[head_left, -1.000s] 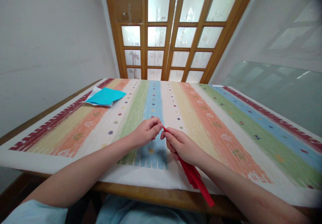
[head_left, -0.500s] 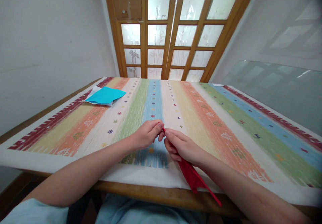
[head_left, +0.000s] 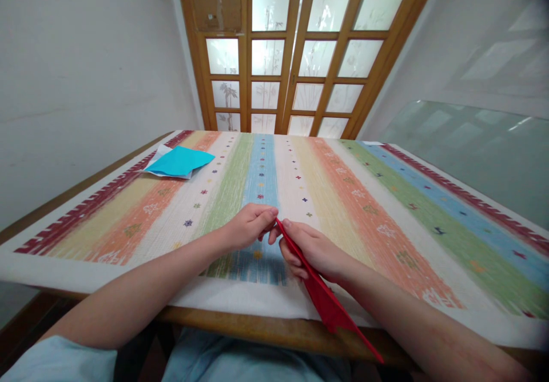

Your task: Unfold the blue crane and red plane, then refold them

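Note:
A folded piece of red paper [head_left: 321,296] slants from between my fingertips down past the table's front edge, its pointed end toward my body. My left hand [head_left: 254,223] pinches its narrow upper tip between thumb and forefinger. Close beside it, my right hand [head_left: 309,249] is closed on the paper a little lower, with the thumb near the top edge and the other fingers curled beneath. Both hands are above the blue stripe and the pale stripe of the tablecloth. The folds near the fingertips are partly covered by my hands.
A striped tablecloth [head_left: 167,222] covers the table, whose wooden edge [head_left: 257,322] shows in front. Turquoise paper [head_left: 180,162] lies over white sheets at the far left. Behind the table stand wooden doors with glass panes [head_left: 270,59]; a glass panel [head_left: 472,147] leans at right.
My right thumb has shifted, and more of the red paper's long edge now shows along my right hand. The paper's lower point has moved slightly down and right.

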`<state>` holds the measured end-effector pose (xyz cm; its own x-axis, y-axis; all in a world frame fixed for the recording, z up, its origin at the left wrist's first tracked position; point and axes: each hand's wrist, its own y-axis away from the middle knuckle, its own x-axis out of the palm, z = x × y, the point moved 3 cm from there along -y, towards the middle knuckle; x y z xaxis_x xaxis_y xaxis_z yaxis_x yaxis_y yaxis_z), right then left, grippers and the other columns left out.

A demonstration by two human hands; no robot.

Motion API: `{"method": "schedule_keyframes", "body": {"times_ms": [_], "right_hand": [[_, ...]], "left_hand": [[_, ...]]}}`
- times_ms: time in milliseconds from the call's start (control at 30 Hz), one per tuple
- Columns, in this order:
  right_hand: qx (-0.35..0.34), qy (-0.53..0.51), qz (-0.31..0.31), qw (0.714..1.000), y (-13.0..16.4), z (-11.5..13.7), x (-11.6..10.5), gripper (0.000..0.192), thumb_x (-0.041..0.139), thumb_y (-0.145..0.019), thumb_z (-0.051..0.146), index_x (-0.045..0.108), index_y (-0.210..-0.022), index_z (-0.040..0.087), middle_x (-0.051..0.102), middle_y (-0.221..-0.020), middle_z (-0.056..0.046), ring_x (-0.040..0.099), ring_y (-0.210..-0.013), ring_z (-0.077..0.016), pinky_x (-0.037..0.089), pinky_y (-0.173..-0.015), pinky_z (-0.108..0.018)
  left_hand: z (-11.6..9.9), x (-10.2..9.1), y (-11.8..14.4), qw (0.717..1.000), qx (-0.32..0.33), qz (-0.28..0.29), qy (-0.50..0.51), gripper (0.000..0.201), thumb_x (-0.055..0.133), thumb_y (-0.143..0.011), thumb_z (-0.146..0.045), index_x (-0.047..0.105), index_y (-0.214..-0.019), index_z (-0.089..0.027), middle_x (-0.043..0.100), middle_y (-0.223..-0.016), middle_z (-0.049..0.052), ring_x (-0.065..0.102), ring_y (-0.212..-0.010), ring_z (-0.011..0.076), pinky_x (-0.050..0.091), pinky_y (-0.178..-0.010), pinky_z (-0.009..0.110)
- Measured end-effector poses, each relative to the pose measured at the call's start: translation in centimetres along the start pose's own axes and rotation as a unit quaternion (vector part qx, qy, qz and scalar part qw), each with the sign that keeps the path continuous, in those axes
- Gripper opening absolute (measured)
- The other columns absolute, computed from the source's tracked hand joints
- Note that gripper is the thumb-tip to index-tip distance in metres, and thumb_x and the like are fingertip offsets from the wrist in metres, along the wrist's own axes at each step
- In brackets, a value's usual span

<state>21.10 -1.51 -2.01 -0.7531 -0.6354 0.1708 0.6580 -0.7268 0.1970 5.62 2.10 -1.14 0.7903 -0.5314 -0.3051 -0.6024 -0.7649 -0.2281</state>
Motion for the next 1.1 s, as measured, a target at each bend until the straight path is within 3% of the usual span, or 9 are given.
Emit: {"method": "schedule_keyframes", "body": {"times_ms": [133,300,433,700,900,1100], "right_hand": [[-0.027,0.061,-0.008,0.998,-0.02,0.18,0.2,0.045,0.035,-0.099,0.065,0.052,-0.099,0.023,0.054,-0.054,0.006,0.048,-0.037,-0.011,0.043,-0.038,-0.022],[-0.056,0.114,-0.016,0.992,0.06,0.21,0.21,0.042,0.046,-0.097,0.062,0.053,-0.095,0.021,0.059,-0.064,0.003,0.054,-0.045,-0.0095,0.044,-0.042,-0.021],[-0.01,0.06,0.005,0.998,0.03,-0.25,0.2,0.034,0.052,-0.096,0.056,0.049,-0.095,0.022,0.054,-0.062,0.007,0.052,-0.042,-0.0093,0.047,-0.042,-0.022],[0.012,-0.095,0.093,0.991,-0.04,0.08,0.05,0.034,0.049,-0.096,0.058,0.046,-0.096,0.024,0.041,-0.052,0.013,0.033,-0.032,-0.0059,0.052,-0.043,-0.024],[0.004,-0.084,0.109,0.99,0.11,0.18,0.14,0.033,0.05,-0.097,0.057,0.046,-0.097,0.023,0.042,-0.054,0.012,0.037,-0.033,-0.0055,0.053,-0.044,-0.024],[0.003,-0.047,0.072,0.996,0.1,0.01,0.54,0.033,0.051,-0.096,0.056,0.046,-0.095,0.024,0.043,-0.056,0.012,0.041,-0.035,-0.0065,0.052,-0.043,-0.024]], "left_hand": [[-0.11,0.05,-0.07,1.0,-0.009,-0.013,0.019,0.06,0.037,-0.1,-0.057,0.054,-0.059,-0.016,0.054,-0.055,-0.001,0.047,-0.05,0.0095,0.039,-0.054,0.023],[-0.29,-0.07,-0.07,0.999,-0.007,-0.031,-0.004,0.06,0.038,-0.1,-0.055,0.055,-0.057,-0.016,0.054,-0.053,-0.001,0.049,-0.051,0.0097,0.041,-0.056,0.023],[-0.35,-0.06,-0.04,0.999,0.007,-0.035,-0.031,0.06,0.037,-0.102,-0.052,0.058,-0.059,-0.016,0.056,-0.055,0.0,0.05,-0.052,0.0095,0.04,-0.058,0.023],[-0.31,0.13,0.19,0.998,0.038,-0.025,0.038,0.047,0.037,-0.102,-0.052,0.056,-0.078,-0.016,0.063,-0.067,0.003,0.052,-0.058,0.012,0.043,-0.058,0.024],[-0.54,0.02,0.37,0.999,0.031,-0.034,0.013,0.041,0.04,-0.101,-0.046,0.053,-0.075,-0.017,0.059,-0.062,0.001,0.051,-0.056,0.0114,0.042,-0.059,0.024],[-0.24,0.17,-0.14,0.995,-0.01,-0.04,0.091,0.031,0.043,-0.091,-0.035,0.048,-0.066,-0.019,0.055,-0.054,-0.001,0.048,-0.049,0.011,0.041,-0.05,0.023]]}}
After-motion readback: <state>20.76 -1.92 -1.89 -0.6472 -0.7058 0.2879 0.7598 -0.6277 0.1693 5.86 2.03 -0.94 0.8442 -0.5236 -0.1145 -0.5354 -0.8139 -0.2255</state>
